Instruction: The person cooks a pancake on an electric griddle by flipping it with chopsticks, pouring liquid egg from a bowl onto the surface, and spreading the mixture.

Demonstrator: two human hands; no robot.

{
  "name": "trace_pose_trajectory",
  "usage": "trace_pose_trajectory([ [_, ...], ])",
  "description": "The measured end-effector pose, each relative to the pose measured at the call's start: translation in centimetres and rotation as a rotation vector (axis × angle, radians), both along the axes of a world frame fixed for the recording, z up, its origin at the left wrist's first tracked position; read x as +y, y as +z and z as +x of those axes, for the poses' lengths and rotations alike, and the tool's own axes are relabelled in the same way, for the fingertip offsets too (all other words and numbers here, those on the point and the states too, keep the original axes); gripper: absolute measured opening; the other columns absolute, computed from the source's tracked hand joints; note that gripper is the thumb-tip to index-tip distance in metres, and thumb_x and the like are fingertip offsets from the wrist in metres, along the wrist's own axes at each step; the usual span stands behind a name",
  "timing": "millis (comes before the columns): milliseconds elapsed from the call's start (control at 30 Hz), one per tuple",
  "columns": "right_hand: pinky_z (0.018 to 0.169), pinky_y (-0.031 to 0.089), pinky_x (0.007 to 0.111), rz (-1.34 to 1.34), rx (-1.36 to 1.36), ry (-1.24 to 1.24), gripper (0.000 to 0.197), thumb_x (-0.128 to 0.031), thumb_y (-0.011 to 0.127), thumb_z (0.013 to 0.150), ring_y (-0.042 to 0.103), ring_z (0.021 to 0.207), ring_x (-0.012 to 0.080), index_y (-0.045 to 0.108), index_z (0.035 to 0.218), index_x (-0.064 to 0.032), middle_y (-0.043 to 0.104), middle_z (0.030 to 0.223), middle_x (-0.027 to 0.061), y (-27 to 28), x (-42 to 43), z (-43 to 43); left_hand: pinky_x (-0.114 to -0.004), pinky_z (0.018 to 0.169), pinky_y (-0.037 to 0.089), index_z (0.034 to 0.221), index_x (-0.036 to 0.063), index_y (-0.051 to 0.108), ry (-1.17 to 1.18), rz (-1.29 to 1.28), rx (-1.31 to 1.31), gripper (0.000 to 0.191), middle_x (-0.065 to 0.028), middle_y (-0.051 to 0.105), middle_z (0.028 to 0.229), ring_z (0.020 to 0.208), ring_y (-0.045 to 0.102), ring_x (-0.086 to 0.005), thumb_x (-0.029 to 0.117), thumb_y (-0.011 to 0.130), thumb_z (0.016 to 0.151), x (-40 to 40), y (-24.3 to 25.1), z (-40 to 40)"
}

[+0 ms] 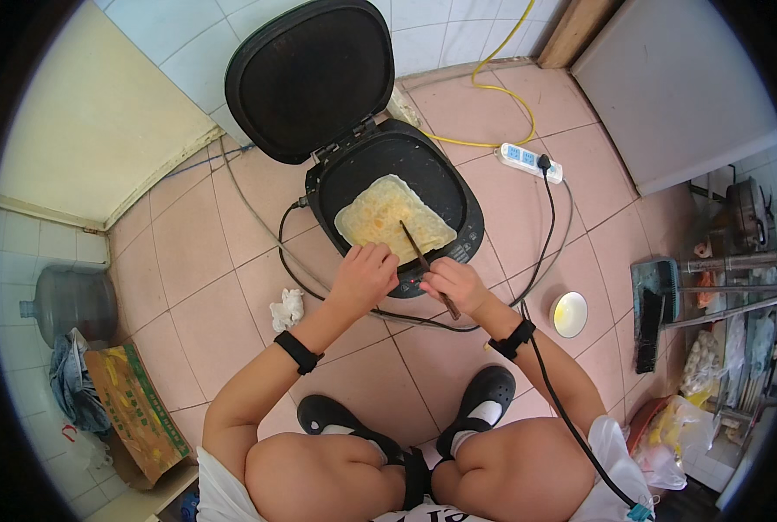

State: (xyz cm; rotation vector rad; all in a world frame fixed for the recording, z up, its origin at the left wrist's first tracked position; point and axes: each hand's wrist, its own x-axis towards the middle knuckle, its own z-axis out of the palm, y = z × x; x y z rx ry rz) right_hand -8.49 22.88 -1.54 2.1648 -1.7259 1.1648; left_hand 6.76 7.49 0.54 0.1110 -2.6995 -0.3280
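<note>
A pale yellow flatbread with browned spots lies in the round-cornered black pan of an electric griddle, whose lid stands raised. My right hand is closed around dark chopsticks over the griddle's front edge; their tips touch or hover just above the flatbread. At the flatbread's near left edge is my left hand, fingers bent together. Whether its fingertips pinch the flatbread's edge cannot be made out. A small red light glows on the griddle's control panel.
Cables cross the tiled floor around the griddle to a white power strip. A white bowl with yellow residue sits at right, crumpled tissue at left. Farther out are a dustpan, a water jug and a cardboard box.
</note>
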Motion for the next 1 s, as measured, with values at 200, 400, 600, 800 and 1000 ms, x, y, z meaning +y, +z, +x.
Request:
trace_pose_trajectory([
  [200, 0.055, 0.048, 0.031, -0.082, -0.08, -0.069, 0.02, -0.003, 0.074, 0.069, 0.057, 0.069, 0.0251, 0.058, 0.08, -0.0016, 0.054, 0.079, 0.0099, 1.6, -0.4, -0.2, -0.033, 0.068, 0.042, 0.079, 0.0079, 0.053, 0.019, 0.007, 0.133, 0.019, -0.0054, 0.051, 0.081, 0.076, 0.053, -0.0222, 0.006, 0.067, 0.067, 0.0, 1.2, -0.7],
  [400, 0.055, 0.049, 0.032, -0.129, -0.093, -0.108, 0.019, -0.001, 0.073, 0.069, 0.059, 0.068, 0.0264, 0.058, 0.08, 0.0003, 0.055, 0.078, 0.0113, 2.9, -0.5, -0.5, -0.033, 0.066, 0.041, 0.078, 0.0079, 0.053, 0.051, -0.02, 0.21, 0.019, -0.0053, 0.05, 0.079, 0.073, 0.052, -0.0223, 0.005, 0.067, 0.067, -0.3, 2.4, -1.7],
  [600, 0.055, 0.048, 0.032, -0.116, -0.101, -0.123, 0.018, 0.001, 0.072, 0.069, 0.059, 0.068, 0.0265, 0.058, 0.08, 0.0007, 0.055, 0.077, 0.0115, 4.2, -0.6, -0.5, -0.032, 0.065, 0.041, 0.078, 0.0081, 0.053, 0.074, -0.04, 0.24, 0.019, -0.005, 0.051, 0.08, 0.074, 0.053, -0.0216, 0.005, 0.067, 0.066, -0.4, 2.9, -1.8],
  [800, 0.056, 0.049, 0.032, -0.051, -0.103, -0.127, 0.019, 0.001, 0.073, 0.069, 0.059, 0.069, 0.0267, 0.058, 0.081, 0.0004, 0.056, 0.078, 0.0116, 3.1, 0.0, -0.6, -0.032, 0.063, 0.042, 0.079, 0.0091, 0.054, 0.078, -0.001, 0.192, 0.02, -0.004, 0.052, 0.08, 0.072, 0.054, -0.0215, 0.006, 0.068, 0.065, 0.2, 1.5, -1.7],
  [1000, 0.06, 0.05, 0.032, 0.0, -0.063, -0.095, 0.02, -0.002, 0.074, 0.071, 0.06, 0.077, 0.0271, 0.059, 0.084, -0.0004, 0.056, 0.081, 0.0105, 1.5, -0.4, -2.2, -0.033, 0.069, 0.044, 0.079, 0.0085, 0.054, 0.086, 0.099, 0.135, 0.018, -0.0051, 0.053, 0.082, 0.077, 0.055, -0.0235, 0.006, 0.068, 0.068, 0.9, -0.2, -2.3],
])
